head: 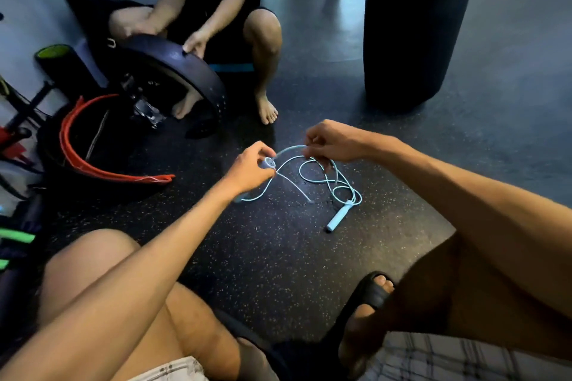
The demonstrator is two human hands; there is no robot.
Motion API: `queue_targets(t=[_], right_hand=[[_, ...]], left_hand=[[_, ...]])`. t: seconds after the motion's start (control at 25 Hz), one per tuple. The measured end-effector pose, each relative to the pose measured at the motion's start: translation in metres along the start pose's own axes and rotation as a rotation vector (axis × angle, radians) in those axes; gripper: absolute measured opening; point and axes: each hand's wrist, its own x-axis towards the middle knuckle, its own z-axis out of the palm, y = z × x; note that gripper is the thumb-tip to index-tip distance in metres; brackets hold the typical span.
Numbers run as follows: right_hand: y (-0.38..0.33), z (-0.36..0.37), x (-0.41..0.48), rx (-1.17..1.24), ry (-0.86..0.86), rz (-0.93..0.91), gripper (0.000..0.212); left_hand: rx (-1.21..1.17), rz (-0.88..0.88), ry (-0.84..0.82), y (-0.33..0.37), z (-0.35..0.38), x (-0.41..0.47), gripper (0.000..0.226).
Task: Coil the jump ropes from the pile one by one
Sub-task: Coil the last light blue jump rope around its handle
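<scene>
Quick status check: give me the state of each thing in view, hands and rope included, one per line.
Left hand: closed on one rope handle, raised off the floor.
Right hand: pinching the cord near that handle.
Light blue jump rope: uncoiled, most of it in loose loops on the floor.
Second handle: lying free on the floor.
Punching bag: upright, untouched.
Weight plate: tilted, held by another person.

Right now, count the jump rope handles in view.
2: one handle held in the left hand, the other handle lying on the floor. More ropes may be hidden.
</scene>
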Motion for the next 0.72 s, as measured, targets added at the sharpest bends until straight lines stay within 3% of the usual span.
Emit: queue_targets(t=[0.08,0.2,0.4,0.56,0.72], right_hand=[[-0.010,-0.005,-0.001,-0.076,0.112,-0.079,0.016],[-0.019,-0.010,-0.001,-0.164,0.301,-0.188,0.018],[-0.017,-0.007,0.002,-0.022,0.407,-0.166,0.024],[-0.010,0.007,0.001,0.174,0.272,-0.053,0.033],[0.004,0.030,-0.001,0.355,0.016,0.117,0.028]], left_hand=[[-0.281,0.091,-0.111,0.013,-0.004,-0.006,0.025],[-0.470,0.214,-0.178,0.036,-0.005,-0.011,0.005],[-0.749,0.174,-0.238,0.061,-0.018,-0.013,0.031],[-0.905,0.143,-0.332,0.068,-0.032,-0.016,0.029],[-1.038,0.105,-0.283,0.070,-0.042,-0.019,0.025]])
